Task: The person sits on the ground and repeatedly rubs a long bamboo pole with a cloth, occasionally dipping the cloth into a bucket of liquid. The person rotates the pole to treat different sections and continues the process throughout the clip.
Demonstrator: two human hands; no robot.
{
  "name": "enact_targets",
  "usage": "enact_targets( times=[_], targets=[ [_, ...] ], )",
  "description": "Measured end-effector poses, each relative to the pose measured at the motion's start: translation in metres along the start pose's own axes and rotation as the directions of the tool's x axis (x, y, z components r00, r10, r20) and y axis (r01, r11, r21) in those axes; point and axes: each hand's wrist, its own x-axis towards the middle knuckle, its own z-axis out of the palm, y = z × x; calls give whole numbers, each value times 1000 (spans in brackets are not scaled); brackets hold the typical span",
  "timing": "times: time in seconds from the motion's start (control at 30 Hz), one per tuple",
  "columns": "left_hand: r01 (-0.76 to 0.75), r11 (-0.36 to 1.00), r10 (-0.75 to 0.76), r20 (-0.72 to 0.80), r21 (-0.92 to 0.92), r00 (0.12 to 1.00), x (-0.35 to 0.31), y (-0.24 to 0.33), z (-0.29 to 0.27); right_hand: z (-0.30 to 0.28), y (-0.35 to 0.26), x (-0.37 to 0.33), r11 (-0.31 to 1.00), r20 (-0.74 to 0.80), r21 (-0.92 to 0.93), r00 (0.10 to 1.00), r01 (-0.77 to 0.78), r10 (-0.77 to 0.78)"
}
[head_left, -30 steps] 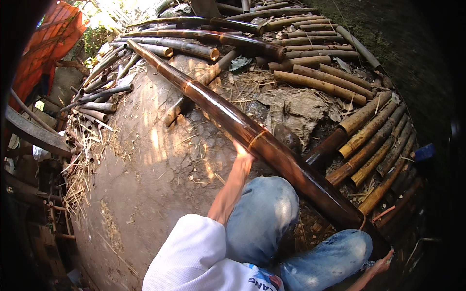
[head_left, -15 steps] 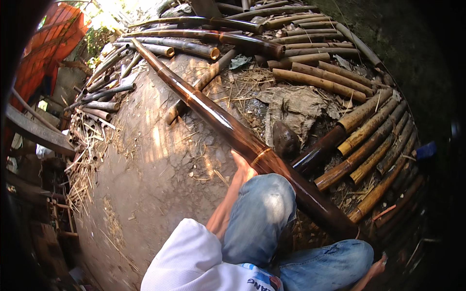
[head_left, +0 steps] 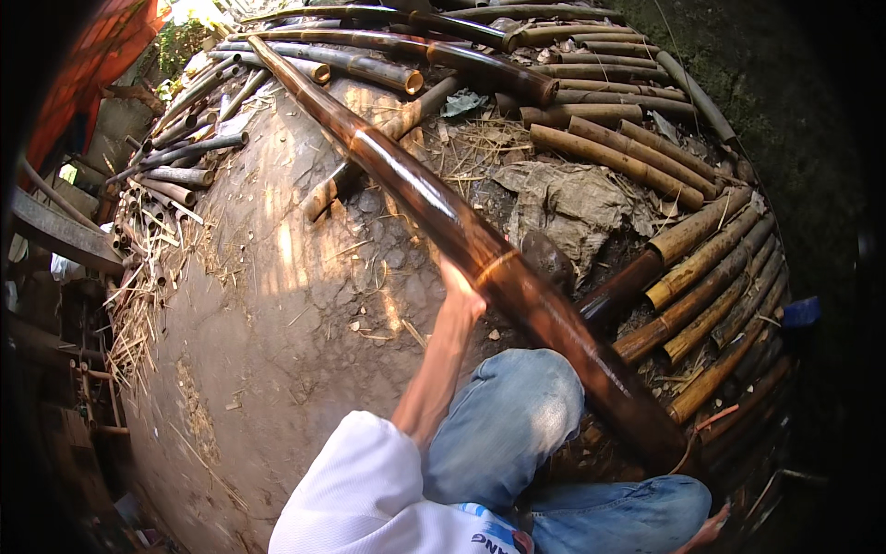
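Note:
A long, thick bamboo pole (head_left: 420, 192), glossy dark brown and wet-looking, slants from the far left to the near right past my knees. My left hand (head_left: 461, 286) grips its near-left side just by a pale node ring, the fingers hidden behind the pole. The pole's thick end lies in shadow beyond my bent knee in jeans (head_left: 526, 397). At the lower right, a bit of bare skin shows beside my other knee, seemingly my right hand (head_left: 711, 531); its fingers cannot be made out. Under the pole farther off, a shorter bamboo piece (head_left: 325, 192) lies crosswise.
Several cut bamboo lengths (head_left: 618, 164) lie in rows at the far right, with more brown ones (head_left: 678, 309) nearer. A crumpled sack (head_left: 577, 208) and a dark stone (head_left: 547, 257) sit beside the pole. At left are a bamboo pile (head_left: 185, 175) and an orange tarp (head_left: 88, 74).
The pole's near part and my left hand have shifted slightly up and away from my knee. The whole view has moved a little too. My left hand stays on the pole.

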Motion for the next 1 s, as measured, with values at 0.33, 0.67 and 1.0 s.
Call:
enact_targets(
  times=[0.33,0.67,1.0],
  targets=[
    [-246,969,246,-41,-4,968,121,74,41,48,-189,-44,889,1,395,968,-231,251],
    [135,812,-233,102,568,967,19,61,-2,82,-311,-97,786,27,592,979,-180,203],
    [-104,992,92,177,64,980,92,99,79,90,-338,-64,815,69,542,978,-203,198]
  ],
)
